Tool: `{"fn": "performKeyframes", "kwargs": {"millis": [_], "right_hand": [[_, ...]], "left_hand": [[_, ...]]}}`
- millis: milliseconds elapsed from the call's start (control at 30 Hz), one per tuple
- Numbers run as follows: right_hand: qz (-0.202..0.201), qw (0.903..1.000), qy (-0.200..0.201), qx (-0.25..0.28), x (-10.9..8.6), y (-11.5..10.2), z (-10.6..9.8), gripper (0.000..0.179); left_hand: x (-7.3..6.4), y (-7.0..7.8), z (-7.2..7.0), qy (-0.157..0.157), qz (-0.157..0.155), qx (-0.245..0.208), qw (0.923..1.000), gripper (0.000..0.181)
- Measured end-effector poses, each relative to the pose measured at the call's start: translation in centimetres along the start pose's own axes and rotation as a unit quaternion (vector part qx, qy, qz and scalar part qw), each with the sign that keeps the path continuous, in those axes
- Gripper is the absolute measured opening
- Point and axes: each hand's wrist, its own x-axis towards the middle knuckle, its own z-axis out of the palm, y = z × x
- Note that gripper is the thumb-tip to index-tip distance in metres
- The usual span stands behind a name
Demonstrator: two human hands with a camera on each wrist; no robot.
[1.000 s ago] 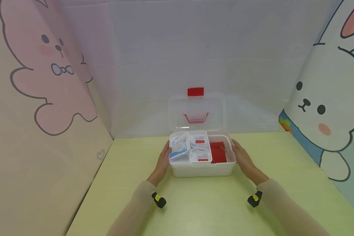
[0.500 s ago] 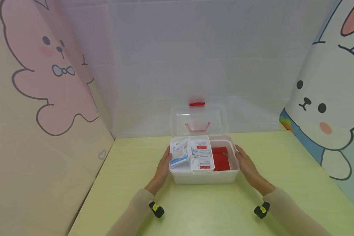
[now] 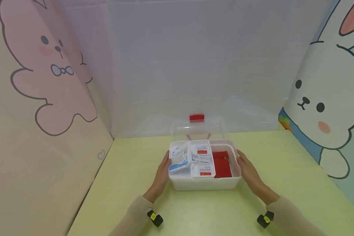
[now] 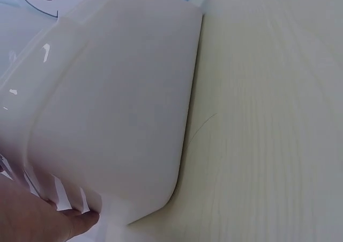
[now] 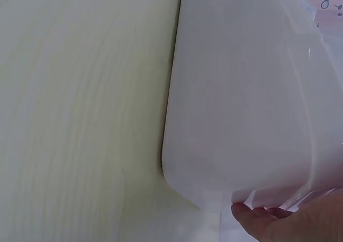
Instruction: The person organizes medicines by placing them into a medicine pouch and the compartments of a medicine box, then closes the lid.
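A white first-aid box (image 3: 205,185) rests on the table with its clear lid (image 3: 221,129) raised at the back. My left hand (image 3: 161,173) holds its left end, and my right hand (image 3: 251,172) holds the right end. In the wrist views, fingertips of the left hand (image 4: 40,218) and right hand (image 5: 300,223) touch the end walls. A white tray (image 3: 183,173) fills the box's left part, carrying a blue-and-white packet marked "Surgical" (image 3: 179,159) and several small red-and-white packets (image 3: 205,168). A red zipped pouch (image 3: 222,165) lies in the right compartment.
The pale yellow-green table (image 3: 129,157) extends around the box. A pale cloth (image 3: 150,82) hangs behind it, and cartoon-printed panels stand at left (image 3: 68,98) and right (image 3: 327,108). The lid has a red latch (image 3: 196,118) and a pink handle.
Both hands have drawn the box along the table toward me. Its lid has come down lower behind it, the red latch dropping in view. The contents keep their places.
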Motion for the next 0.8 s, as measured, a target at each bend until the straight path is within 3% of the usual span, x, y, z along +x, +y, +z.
{"fn": "performKeyframes", "kwargs": {"millis": [267, 433, 600, 800], "right_hand": [[-0.002, 0.9997, -0.005, 0.025, -1.2, 0.3, 0.0, 0.056], [-0.011, 0.9994, -0.021, 0.024, -1.0, 0.1, -0.3, 0.059], [-0.041, 0.9979, -0.036, 0.035, -0.1, -0.4, -1.6, 0.068], [-0.075, 0.9952, -0.053, 0.032, 2.1, -1.8, -3.9, 0.07]], "left_hand": [[-1.2, 0.0, 0.1, -0.002, 0.002, 0.001, 1.0, 0.055], [-1.0, 0.3, -0.6, -0.008, 0.021, -0.013, 0.9997, 0.055], [0.9, 0.3, -2.2, -0.014, 0.023, -0.058, 0.998, 0.056], [4.1, 1.9, -4.1, 0.002, 0.023, -0.097, 0.995, 0.056]]}}
